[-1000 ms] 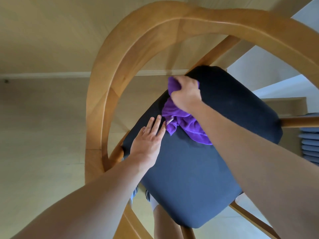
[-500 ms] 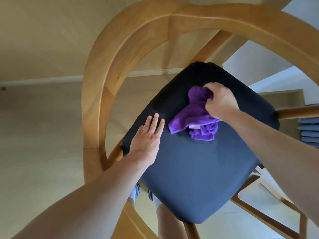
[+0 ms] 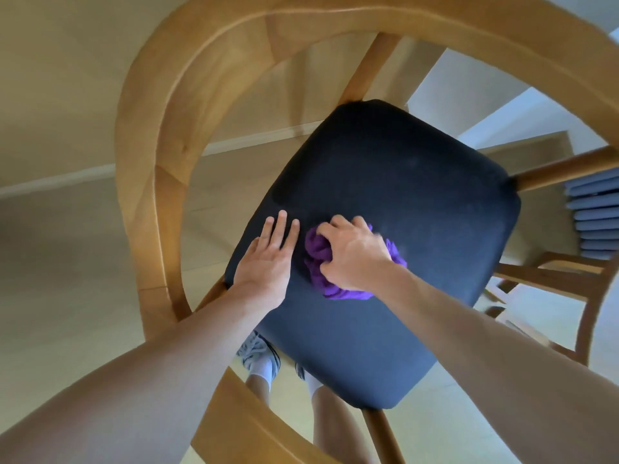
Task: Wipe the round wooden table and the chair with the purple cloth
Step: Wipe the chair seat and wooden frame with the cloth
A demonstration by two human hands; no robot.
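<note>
I look straight down at a chair with a curved wooden back and arm frame (image 3: 157, 135) and a dark navy seat cushion (image 3: 418, 182). My right hand (image 3: 353, 254) grips a bunched purple cloth (image 3: 316, 259) and holds it against the middle of the cushion. My left hand (image 3: 268, 259) lies flat on the cushion's left edge, fingers straight, close beside the cloth. The round wooden table is not in view.
A second wooden chair (image 3: 569, 283) stands at the right. A stack of blue-grey cushions (image 3: 596, 216) sits behind it. Pale floor (image 3: 67, 262) surrounds the chair. My feet in white socks and sandals (image 3: 261, 356) show under the seat.
My right hand has swept the cloth from the cushion's far edge towards me and leftward, ending next to my left hand. My left hand has stayed flat on the cushion's left edge.
</note>
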